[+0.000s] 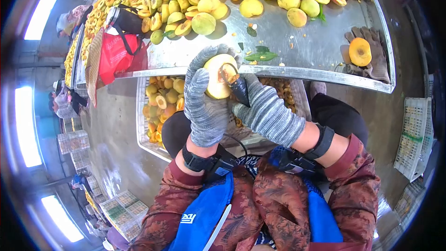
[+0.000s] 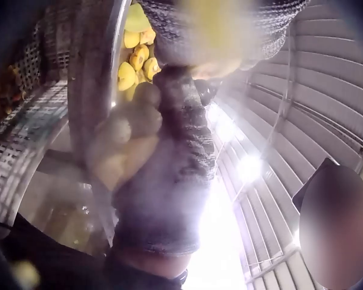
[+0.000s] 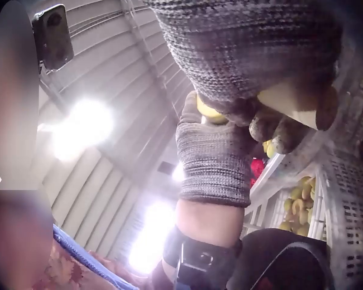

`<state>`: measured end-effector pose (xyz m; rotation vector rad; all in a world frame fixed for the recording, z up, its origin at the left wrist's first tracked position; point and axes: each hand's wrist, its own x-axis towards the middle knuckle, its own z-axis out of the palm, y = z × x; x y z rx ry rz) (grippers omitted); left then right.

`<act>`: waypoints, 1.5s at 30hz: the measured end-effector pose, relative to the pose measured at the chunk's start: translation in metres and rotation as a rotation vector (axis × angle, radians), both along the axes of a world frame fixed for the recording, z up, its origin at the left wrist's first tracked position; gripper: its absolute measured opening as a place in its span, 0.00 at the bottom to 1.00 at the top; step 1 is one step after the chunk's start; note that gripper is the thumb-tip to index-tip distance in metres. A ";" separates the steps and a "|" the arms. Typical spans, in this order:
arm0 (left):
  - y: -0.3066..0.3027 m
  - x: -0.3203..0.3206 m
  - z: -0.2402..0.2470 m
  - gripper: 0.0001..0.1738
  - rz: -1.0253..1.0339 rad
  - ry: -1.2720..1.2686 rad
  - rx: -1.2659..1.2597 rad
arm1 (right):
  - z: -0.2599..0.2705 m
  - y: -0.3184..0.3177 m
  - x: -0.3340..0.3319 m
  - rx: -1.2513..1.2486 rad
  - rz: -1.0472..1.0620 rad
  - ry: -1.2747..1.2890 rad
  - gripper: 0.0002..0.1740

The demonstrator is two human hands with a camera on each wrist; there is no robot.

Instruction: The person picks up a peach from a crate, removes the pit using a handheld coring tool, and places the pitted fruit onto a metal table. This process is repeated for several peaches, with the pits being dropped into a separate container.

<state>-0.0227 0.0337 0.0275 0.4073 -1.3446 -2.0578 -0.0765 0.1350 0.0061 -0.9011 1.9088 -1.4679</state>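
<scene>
My left hand (image 1: 206, 104), in a grey knitted glove, grips a yellow peach (image 1: 214, 76) over the table's near edge. Its fingers curl round the far side and the thumb lies along the near side. My right hand (image 1: 272, 111), gloved alike, holds a pitting tool with a dark handle (image 1: 240, 90). The curved loop of the tool sits at the reddish hollow in the peach, facing right. In the right wrist view the left hand (image 3: 215, 157) shows behind the right glove (image 3: 254, 48), with a bit of yellow fruit at its fingers. The left wrist view is partly blurred.
Halved peaches (image 1: 204, 23) heap on the metal table (image 1: 316, 46). A peach half (image 1: 360, 52) lies on brown gloves (image 1: 378, 56) at the right corner. A red bag (image 1: 116, 53) stands left. Below the edge sits a crate (image 1: 141, 125) of peach pieces; white crates (image 1: 413, 135) stand right.
</scene>
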 end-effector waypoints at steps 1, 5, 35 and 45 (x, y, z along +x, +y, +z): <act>0.001 0.001 0.000 0.24 0.006 0.014 0.013 | 0.002 0.000 -0.001 0.042 0.023 -0.019 0.29; 0.003 0.005 -0.003 0.25 -0.007 -0.005 -0.066 | 0.001 0.003 0.000 0.075 0.060 -0.024 0.29; 0.000 0.029 -0.014 0.24 -0.042 -0.002 -0.403 | -0.005 0.017 0.027 0.053 0.399 -0.425 0.28; -0.006 0.017 0.011 0.19 -0.232 -0.280 -0.109 | -0.005 0.012 0.018 -0.007 0.255 -0.319 0.33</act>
